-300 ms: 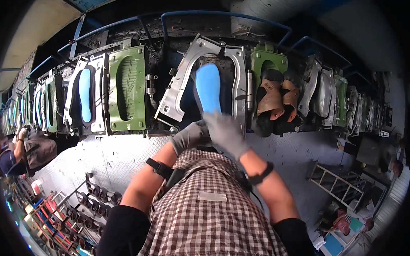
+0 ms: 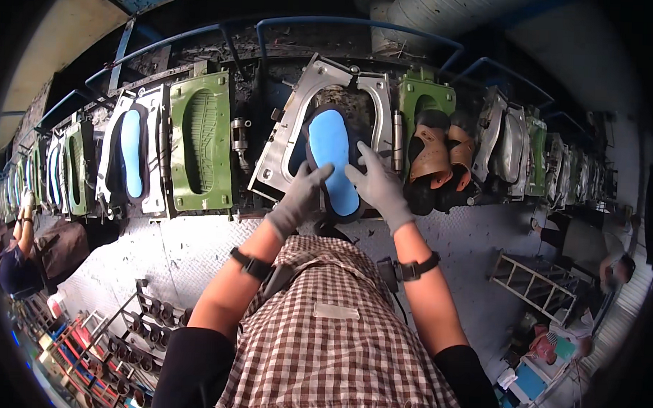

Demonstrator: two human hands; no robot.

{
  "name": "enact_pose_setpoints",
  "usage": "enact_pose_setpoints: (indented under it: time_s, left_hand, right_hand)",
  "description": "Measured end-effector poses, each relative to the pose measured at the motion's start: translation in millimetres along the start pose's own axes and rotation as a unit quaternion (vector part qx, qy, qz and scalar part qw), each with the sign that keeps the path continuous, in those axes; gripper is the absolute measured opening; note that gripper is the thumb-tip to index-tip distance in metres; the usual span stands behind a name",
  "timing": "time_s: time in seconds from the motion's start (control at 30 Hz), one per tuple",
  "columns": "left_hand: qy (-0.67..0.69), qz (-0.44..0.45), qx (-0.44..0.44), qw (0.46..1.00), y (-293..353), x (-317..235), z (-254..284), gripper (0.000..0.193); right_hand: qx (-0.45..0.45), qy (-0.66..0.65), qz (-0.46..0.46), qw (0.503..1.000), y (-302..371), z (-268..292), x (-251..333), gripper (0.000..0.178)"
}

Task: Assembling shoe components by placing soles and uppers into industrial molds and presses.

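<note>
A light blue insole-shaped piece (image 2: 330, 148) with a dark rim lies bottom up within a silver metal mould frame (image 2: 279, 153), its narrower end toward me. My left hand (image 2: 300, 196), in a grey glove, is at its left edge with the thumb over the blue surface. On the other side is my right hand (image 2: 379, 190), also gloved, its thumb at the blue edge and its fingers spread along the dark rim. Both hands look open, though the left fingers are partly hidden against the dark rim. What supports the piece underneath cannot be seen.
To the left stand a green mould plate (image 2: 200, 142) and another silver mould with a blue piece (image 2: 131, 154). Brown shoes (image 2: 430, 154) sit right of the centre mould. Blue rails (image 2: 362, 21) run behind. Another person (image 2: 21, 254) works at far left.
My right hand has moved off the lower end of the blue piece to its right side, fingers spreading. My left hand has come up along the left edge. The piece's lower end now shows.
</note>
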State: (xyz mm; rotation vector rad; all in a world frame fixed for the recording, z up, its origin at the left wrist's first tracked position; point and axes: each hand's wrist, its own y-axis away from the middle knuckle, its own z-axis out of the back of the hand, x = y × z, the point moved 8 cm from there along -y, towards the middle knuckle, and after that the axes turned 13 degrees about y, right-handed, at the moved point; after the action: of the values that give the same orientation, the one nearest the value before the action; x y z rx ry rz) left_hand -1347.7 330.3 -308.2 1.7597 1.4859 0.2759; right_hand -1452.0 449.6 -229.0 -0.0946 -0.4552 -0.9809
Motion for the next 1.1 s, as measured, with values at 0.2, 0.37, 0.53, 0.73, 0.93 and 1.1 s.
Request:
enact_pose_setpoints:
  time_s: [0.2, 0.37, 0.53, 0.73, 0.93, 1.1]
  left_hand:
    - [-0.026, -0.100, 0.045, 0.994, -39.4, -27.7, -30.8, 0.050]
    - [-0.115, -0.191, 0.083, 0.971, -70.1, -38.6, -45.4, 0.048]
    - [-0.103, -0.184, 0.077, 0.974, -110.8, -46.9, -58.0, 0.053]
    - [-0.186, -0.275, 0.039, 0.942, -64.6, -24.3, -72.6, 0.089]
    - [-0.575, -0.493, 0.006, 0.652, 16.0, -20.9, -151.3, 0.092]
    - [-0.704, -0.180, 0.080, 0.682, -22.7, 62.5, -256.9, 0.087]
  right_hand:
    - [0.014, -0.184, -0.134, 0.974, -7.9, -43.2, -26.9, 0.062]
    - [-0.146, -0.094, -0.124, 0.977, -2.5, -4.8, -13.2, 0.050]
    - [-0.174, 0.009, -0.076, 0.982, -42.0, 22.6, -12.3, 0.052]
    - [-0.136, -0.030, -0.091, 0.986, -11.2, 41.9, -39.6, 0.048]
    - [-0.365, 0.111, -0.113, 0.918, 94.7, 153.5, -128.1, 0.059]
    - [-0.268, -0.043, -0.247, 0.930, 89.1, 112.5, -263.5, 0.050]
